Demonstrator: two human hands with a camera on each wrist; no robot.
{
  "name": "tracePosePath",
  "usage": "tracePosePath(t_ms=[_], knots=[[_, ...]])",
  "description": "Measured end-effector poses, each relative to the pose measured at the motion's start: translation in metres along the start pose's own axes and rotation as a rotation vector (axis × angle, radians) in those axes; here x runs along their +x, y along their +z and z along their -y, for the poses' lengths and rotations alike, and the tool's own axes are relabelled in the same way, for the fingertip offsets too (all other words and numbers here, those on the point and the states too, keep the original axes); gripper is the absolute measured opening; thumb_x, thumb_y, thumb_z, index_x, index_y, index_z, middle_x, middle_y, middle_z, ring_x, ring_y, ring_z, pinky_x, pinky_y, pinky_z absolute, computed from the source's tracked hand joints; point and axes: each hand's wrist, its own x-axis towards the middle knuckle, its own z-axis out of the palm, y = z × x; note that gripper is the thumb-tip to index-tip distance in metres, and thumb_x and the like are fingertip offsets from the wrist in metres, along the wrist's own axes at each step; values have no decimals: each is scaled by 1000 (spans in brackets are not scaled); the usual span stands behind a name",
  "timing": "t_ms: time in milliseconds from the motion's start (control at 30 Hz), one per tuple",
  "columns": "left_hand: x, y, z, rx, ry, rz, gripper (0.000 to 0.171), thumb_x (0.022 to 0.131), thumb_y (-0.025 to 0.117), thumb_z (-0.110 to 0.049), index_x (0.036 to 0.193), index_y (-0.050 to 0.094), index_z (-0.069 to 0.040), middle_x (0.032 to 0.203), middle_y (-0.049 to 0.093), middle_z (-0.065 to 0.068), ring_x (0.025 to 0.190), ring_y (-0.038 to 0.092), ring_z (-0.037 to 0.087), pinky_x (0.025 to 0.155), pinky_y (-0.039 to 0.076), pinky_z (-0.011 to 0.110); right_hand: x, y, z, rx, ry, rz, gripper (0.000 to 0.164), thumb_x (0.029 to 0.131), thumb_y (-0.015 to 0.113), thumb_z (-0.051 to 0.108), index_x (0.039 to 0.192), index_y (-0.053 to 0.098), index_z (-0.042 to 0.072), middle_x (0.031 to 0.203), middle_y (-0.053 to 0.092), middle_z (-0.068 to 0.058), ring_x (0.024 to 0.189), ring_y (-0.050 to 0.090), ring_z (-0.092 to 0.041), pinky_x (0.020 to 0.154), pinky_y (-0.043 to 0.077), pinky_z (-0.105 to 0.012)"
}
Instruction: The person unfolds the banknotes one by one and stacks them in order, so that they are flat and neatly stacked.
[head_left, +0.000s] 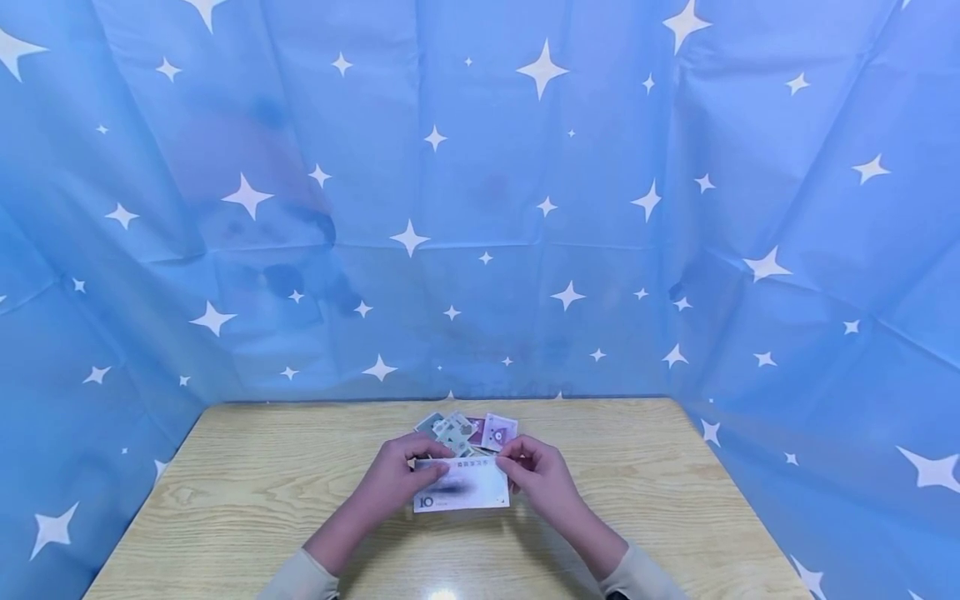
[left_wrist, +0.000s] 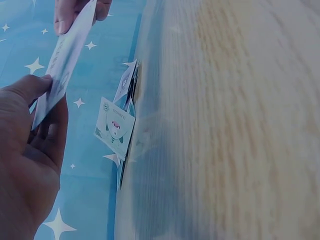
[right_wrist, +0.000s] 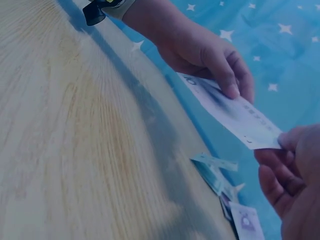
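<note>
1. The banknote point(head_left: 468, 490), a pale sheet printed with a "10", is held up off the counter point(head_left: 262, 500), between the two hands.
2. The left hand point(head_left: 396, 471) pinches it near the left end, thumb on the printed face and fingers behind.
3. The right hand point(head_left: 542, 473) pinches the upper right corner between thumb and fingers.
4. It looks like thin paper: very light, probably crisp enough to lie flat when drawn between two hands, but limp if one lets go.
5. It should crease easily and could tear under a hard pull; light fingertip pressure at opposite ends seems best, leaving the middle untouched.
6. Just beyond the hands lies a loose pile of small notes point(head_left: 454, 429); overlapping edges there would likely be slippery, so a raised corner offers the surest hold.
</note>
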Motion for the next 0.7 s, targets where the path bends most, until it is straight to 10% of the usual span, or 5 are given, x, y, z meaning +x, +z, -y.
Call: tracePosePath(t_ms=[700], knots=[[-13, 8, 2, -32, -91, 146, 17, 99, 84, -12, 114, 84, -20, 108, 76, -5, 95, 68, 15, 77, 60, 29, -16, -18, -21, -159, -12, 114, 9, 103, 76, 3, 111, 80, 2, 87, 72, -9, 70, 63, -14, 64, 56, -24]])
